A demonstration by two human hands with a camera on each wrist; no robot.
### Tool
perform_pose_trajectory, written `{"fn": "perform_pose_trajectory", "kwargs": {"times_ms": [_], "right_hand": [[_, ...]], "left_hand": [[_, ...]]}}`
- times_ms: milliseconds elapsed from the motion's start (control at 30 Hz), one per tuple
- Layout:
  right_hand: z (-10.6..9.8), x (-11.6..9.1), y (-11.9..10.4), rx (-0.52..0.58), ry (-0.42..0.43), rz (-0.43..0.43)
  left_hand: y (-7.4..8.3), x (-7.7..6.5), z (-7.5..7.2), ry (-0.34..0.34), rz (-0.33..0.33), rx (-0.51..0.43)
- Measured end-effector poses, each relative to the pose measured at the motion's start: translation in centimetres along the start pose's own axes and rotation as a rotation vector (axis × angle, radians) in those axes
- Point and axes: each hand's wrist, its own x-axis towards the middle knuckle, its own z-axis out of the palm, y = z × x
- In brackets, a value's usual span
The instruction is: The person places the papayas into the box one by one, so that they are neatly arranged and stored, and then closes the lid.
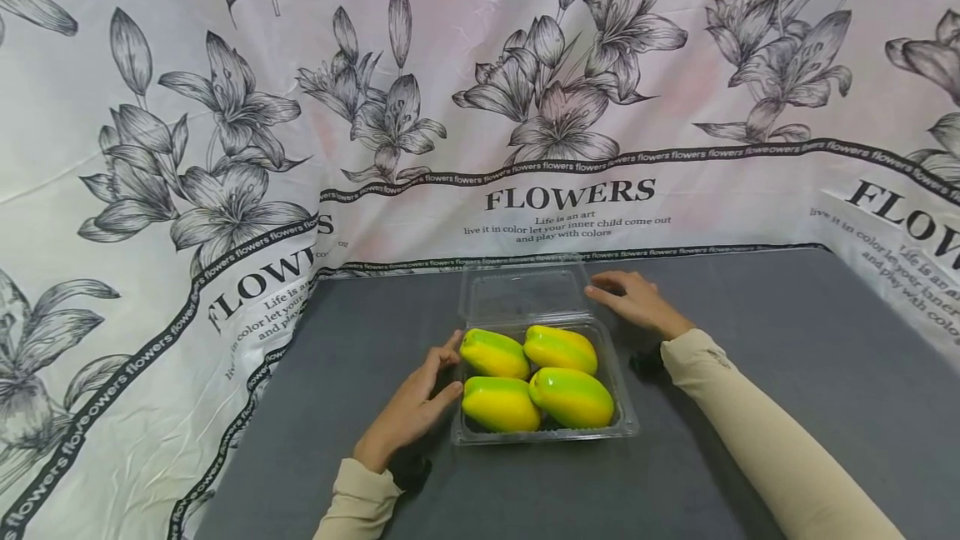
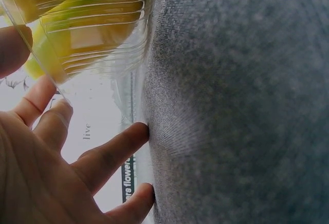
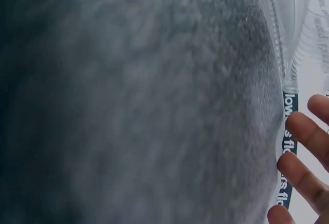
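Observation:
A clear plastic box (image 1: 544,437) stands on the grey surface, its hinged lid (image 1: 525,294) laid back toward the far side. Inside lie several glossy yellow-green fruits (image 1: 572,397), papaya-like in shape, in two rows. My left hand (image 1: 411,407) is at the box's left rim, fingers spread, with thumb and forefinger at the edge. In the left wrist view the thumb (image 2: 13,52) shows beside the clear rim, and other fingertips reach down to the cloth. My right hand (image 1: 637,302) is beside the lid's right edge, fingers loosely extended and holding nothing.
Grey cloth (image 1: 330,373) covers the table. A white curtain (image 1: 420,223) printed with flowers and lettering rises behind it and along both sides. Dark wrist devices (image 1: 648,363) sit under the cuffs.

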Motion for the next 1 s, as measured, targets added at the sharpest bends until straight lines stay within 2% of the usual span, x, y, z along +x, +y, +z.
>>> {"fn": "perform_pose_trajectory", "kwargs": {"times_ms": [800, 1000], "right_hand": [[-0.2, 0.4, -0.7, 0.041, -0.037, 0.004], [-0.4, 0.4, -1.1, 0.049, -0.006, -0.044]], "left_hand": [[-0.1, 0.2, 0.0, -0.005, -0.014, -0.011], [-0.2, 0.1, -0.1, -0.005, -0.011, -0.013]]}}
